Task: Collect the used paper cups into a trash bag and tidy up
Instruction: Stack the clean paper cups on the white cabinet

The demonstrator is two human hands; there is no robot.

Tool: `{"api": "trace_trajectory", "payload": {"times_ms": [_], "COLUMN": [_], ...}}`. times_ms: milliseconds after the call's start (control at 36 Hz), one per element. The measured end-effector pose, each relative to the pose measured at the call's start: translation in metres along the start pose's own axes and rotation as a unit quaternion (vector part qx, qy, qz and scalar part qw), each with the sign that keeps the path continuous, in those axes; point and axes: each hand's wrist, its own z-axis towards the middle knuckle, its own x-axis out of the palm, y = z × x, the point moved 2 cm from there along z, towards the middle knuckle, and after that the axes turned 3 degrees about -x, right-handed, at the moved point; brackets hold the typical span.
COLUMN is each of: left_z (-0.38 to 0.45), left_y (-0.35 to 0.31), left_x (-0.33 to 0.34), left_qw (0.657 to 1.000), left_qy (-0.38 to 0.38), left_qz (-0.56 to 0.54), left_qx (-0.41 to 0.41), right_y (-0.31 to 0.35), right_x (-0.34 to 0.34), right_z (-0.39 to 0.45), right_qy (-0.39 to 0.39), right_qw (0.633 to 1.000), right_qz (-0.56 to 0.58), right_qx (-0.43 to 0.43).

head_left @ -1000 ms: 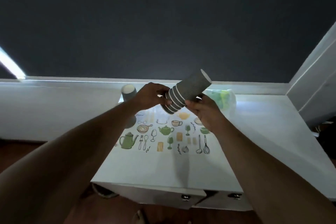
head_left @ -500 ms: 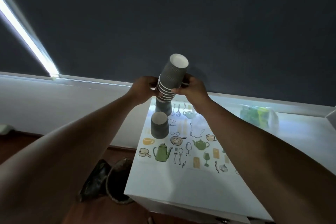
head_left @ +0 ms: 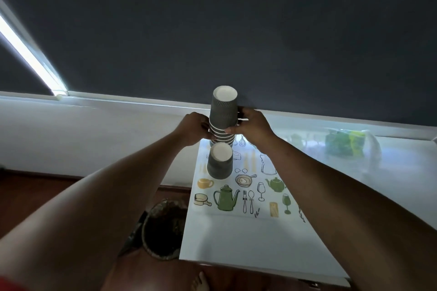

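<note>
A nested stack of grey ribbed paper cups [head_left: 223,113] stands upside down, white bottom facing up, held between both hands above the table's far left corner. My left hand [head_left: 194,128] grips its left side and my right hand [head_left: 251,125] its right side, near the rims. Under the stack I can just see another grey cup [head_left: 229,141], mostly hidden. A single upside-down grey cup [head_left: 220,160] stands on the white table [head_left: 248,238], just in front of the stack.
A placemat printed with teapots and cutlery [head_left: 250,191] lies on the table. A clear bag with green and yellow contents [head_left: 347,144] sits at the back right. A dark woven basket [head_left: 163,229] stands on the floor by the table's left edge. A bare foot [head_left: 201,282] shows below.
The stack swung from tilted to upright and moved left over the cups at the table's left end. My view shifted left, bringing the basket on the floor into sight.
</note>
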Motion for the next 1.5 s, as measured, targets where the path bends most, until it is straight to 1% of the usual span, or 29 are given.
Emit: {"api": "trace_trajectory", "payload": {"times_ms": [139,306,444,500,556,611,667,722,806,917,1028,1083,1139,1250,1361,1500], "left_z": [-0.012,-0.021,-0.035,-0.045,-0.055,-0.068,-0.079,-0.088,-0.099,-0.112,-0.121,-0.121,-0.118,-0.113,-0.104,-0.091], "left_y": [0.007,0.004,0.015,0.023,0.031,0.035,0.035,0.031,0.022,0.009,-0.015,-0.035,-0.058,-0.098,-0.131,-0.153], "left_x": [0.015,0.026,0.023,0.021,0.022,0.025,0.032,0.041,0.054,0.065,0.072,0.069,0.063,0.038,0.004,-0.036], "left_qw": [1.0,1.0,0.998,0.997,0.995,0.991,0.99,0.99,0.993,0.993,0.991,0.994,0.995,0.991,0.983,0.98], "left_qy": [0.022,0.005,-0.01,0.004,0.043,0.077,0.084,0.076,0.039,-0.007,-0.014,-0.027,-0.049,-0.093,-0.125,-0.154], "left_qz": [-0.005,-0.028,-0.024,-0.031,-0.039,-0.053,-0.052,-0.057,-0.079,-0.097,-0.116,-0.101,-0.086,-0.09,-0.129,-0.114], "left_qx": [-0.005,-0.007,-0.051,-0.068,-0.079,-0.092,-0.1,-0.101,-0.081,-0.074,-0.06,-0.034,-0.001,0.038,0.05,0.059], "right_y": [-0.021,-0.027,-0.041,-0.051,-0.062,-0.07,-0.075,-0.076,-0.076,-0.076,-0.075,-0.071,-0.06,-0.029,0.01,0.052], "right_x": [0.004,0.006,0.001,0.0,0.002,0.006,0.011,0.017,0.021,0.012,-0.011,-0.028,-0.046,-0.074,-0.096,-0.102], "right_z": [-0.015,-0.023,-0.039,-0.049,-0.058,-0.068,-0.075,-0.081,-0.088,-0.096,-0.107,-0.11,-0.11,-0.106,-0.095,-0.07], "right_qy": [0.005,0.006,-0.023,-0.025,-0.006,0.03,0.066,0.09,0.102,0.08,0.071,0.061,0.045,0.025,0.011,0.023], "right_qw": [1.0,1.0,0.999,0.998,0.996,0.995,0.993,0.992,0.991,0.994,0.995,0.997,0.998,0.997,0.992,0.988], "right_qz": [0.001,-0.016,-0.027,-0.038,-0.051,-0.071,-0.077,-0.075,-0.079,-0.078,-0.067,-0.053,-0.037,-0.031,-0.002,0.004], "right_qx": [0.022,0.017,0.039,0.052,0.066,0.068,0.061,0.047,0.025,0.014,0.003,-0.011,-0.029,-0.073,-0.125,-0.154]}}
